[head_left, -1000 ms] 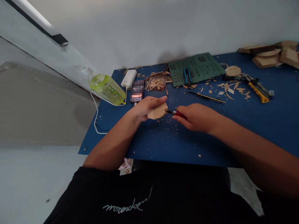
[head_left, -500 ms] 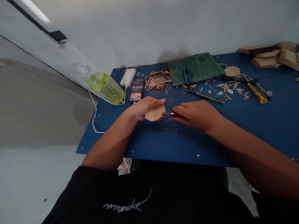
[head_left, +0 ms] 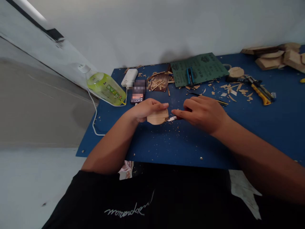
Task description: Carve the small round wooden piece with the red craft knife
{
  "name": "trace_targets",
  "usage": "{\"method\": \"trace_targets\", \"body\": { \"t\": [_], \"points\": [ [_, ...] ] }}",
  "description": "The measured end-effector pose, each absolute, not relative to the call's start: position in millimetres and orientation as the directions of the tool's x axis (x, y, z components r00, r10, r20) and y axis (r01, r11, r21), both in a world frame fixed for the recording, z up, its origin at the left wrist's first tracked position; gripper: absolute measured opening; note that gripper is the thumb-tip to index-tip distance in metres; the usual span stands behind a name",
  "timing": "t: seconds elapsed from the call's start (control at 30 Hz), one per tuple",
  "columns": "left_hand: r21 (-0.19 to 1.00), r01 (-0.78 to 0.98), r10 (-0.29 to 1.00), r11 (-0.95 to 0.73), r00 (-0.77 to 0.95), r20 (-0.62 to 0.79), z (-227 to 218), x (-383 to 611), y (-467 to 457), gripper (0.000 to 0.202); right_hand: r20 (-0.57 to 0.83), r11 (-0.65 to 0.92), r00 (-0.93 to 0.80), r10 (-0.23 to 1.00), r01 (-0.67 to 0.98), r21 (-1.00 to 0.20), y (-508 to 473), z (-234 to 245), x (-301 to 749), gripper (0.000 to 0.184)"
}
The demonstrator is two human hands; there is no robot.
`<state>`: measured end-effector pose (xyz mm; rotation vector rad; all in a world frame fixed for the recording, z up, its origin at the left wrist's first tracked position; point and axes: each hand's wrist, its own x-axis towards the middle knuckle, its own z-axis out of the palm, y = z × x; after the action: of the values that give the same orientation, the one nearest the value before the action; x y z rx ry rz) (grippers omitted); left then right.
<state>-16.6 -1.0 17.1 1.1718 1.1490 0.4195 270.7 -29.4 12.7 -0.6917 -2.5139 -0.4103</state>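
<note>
My left hand (head_left: 150, 109) is closed round a pale, rounded piece of wood (head_left: 157, 117), thumb along its top edge. The piece has a rough, darker notch at its right end. In my right hand (head_left: 202, 113) is a carving knife (head_left: 172, 118) with a short flat blade and a dark red handle, mostly hidden by the fingers. Its blade tip meets the notched end of the wood, and my index finger stretches out above the blade. Small wood crumbs lie on the blue table (head_left: 166, 146) below.
Behind my hands lie a phone (head_left: 138, 92), a white power bank (head_left: 129, 78), wood chips, and green sandpaper (head_left: 207, 71) with a blue cutter (head_left: 190, 76) on it. A yellow-green bottle (head_left: 107, 89) stands left. To the right are a yellow utility knife (head_left: 262, 93) and wood blocks (head_left: 271, 60).
The knife blade has turned so its flat side shows. My right index finger has straightened and the hand has risen slightly. My left hand keeps the wood nearly in place.
</note>
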Motion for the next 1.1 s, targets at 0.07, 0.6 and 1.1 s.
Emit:
{"method": "trace_targets", "body": {
  "t": [0.07,0.6,1.1],
  "points": [
    [0.876,0.311,0.774,0.369,0.418,-0.475,15,-17,0,0.049,0.539,0.828,-0.755,0.373,0.533,0.173,-27,11,271,0.034],
    [0.082,0.87,0.793,-0.486,0.399,0.46,13,-27,7,0.046,-0.016,0.424,-0.423,0.906,0.906,0.018,-34,41,277,0.046],
    [-0.031,0.742,0.727,-0.67,0.664,0.173,10,-12,8,0.051,0.068,0.41,-0.405,0.912,0.89,-0.197,-12,25,280,0.044]
  ]
}}
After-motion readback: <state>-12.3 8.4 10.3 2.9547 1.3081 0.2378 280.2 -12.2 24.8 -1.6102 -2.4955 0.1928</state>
